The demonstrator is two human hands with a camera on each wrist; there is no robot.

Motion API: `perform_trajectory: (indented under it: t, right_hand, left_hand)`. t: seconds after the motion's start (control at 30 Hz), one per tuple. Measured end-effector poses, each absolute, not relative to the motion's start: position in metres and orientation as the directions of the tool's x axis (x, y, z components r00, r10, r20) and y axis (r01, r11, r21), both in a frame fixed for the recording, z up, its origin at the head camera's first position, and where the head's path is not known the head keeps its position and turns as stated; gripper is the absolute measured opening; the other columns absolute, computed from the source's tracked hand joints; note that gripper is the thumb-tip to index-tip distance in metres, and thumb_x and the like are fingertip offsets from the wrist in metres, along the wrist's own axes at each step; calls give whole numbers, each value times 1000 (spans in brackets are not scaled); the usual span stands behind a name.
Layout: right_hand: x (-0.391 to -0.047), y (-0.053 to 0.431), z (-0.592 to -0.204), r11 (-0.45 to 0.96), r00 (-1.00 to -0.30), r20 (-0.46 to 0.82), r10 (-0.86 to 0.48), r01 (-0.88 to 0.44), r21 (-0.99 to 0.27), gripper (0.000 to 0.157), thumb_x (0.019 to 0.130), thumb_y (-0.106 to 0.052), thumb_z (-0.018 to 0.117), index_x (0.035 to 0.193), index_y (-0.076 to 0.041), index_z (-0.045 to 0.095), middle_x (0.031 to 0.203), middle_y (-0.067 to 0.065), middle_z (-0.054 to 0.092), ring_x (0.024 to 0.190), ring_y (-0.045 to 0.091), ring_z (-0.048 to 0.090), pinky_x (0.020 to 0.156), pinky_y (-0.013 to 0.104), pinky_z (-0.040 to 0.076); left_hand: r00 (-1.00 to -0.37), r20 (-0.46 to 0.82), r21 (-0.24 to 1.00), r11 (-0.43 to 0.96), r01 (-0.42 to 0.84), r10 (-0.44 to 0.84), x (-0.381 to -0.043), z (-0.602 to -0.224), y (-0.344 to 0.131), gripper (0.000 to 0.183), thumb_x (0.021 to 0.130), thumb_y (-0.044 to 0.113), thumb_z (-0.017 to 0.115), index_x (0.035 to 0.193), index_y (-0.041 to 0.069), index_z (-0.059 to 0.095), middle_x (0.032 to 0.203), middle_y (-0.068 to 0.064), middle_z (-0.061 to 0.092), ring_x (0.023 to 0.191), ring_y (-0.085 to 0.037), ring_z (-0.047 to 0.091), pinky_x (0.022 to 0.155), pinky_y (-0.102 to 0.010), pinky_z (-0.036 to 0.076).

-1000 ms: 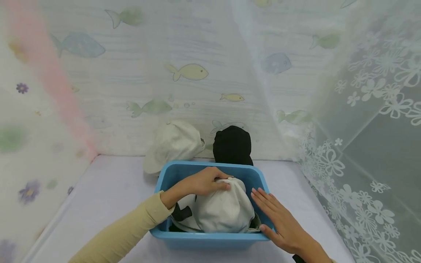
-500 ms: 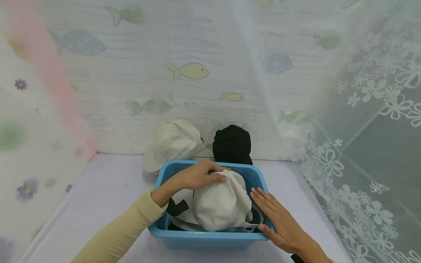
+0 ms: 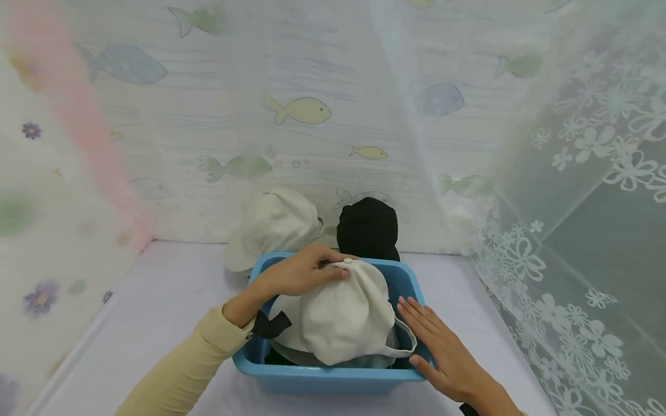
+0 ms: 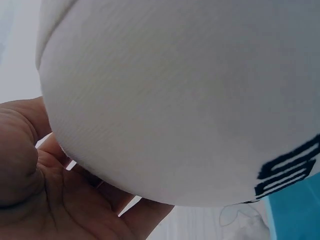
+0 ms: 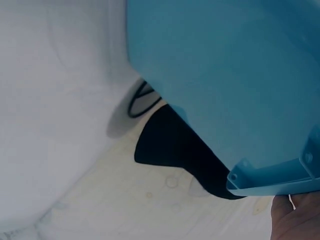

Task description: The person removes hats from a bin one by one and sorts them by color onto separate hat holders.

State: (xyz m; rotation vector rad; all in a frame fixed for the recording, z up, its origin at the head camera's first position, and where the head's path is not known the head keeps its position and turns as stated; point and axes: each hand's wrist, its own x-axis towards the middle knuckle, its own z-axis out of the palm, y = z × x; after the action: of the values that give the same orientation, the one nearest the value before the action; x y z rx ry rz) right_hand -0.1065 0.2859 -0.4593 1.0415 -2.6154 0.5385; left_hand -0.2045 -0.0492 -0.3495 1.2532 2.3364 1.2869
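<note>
My left hand point(image 3: 299, 273) pinches the crown top of a white baseball cap point(image 3: 346, 318) between thumb and fingers. The cap hangs partly inside a blue plastic tub point(image 3: 333, 374), brim toward the left and back strap at the right. In the left wrist view the cap's panel point(image 4: 175, 95) fills most of the picture, with dark lettering at its lower right and my hand point(image 4: 65, 195) beside it. My right hand point(image 3: 447, 352) lies with straight fingers against the tub's right rim. Below the white cap are a grey-green item and something black, mostly hidden.
Behind the tub, on the white table point(image 3: 187, 277), sit a cream cap point(image 3: 278, 225) at left and a black cap point(image 3: 367, 228) at right. A fish-print curtain point(image 3: 312, 69) hangs behind them. Sheer floral netting point(image 3: 588, 242) closes off the right side.
My left hand has lifted the white cap and drawn it slightly left, so its back strap now shows. The right hand has stayed at the tub's rim.
</note>
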Motion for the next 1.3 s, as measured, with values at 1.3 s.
perform_trajectory:
  t: [1.3]
  right_hand:
    - [-104,288,-459,656,-701,391,-597,-707,-266,65,104,-35,51,160,-8,32,165,8,32,157,20,18,126,24,1]
  left_hand:
    - [-819,345,856,205,476,459,-186,-275,-108,34,101,10,64,134,3,66,126,-14,69,86,-18,72,68,-30,60]
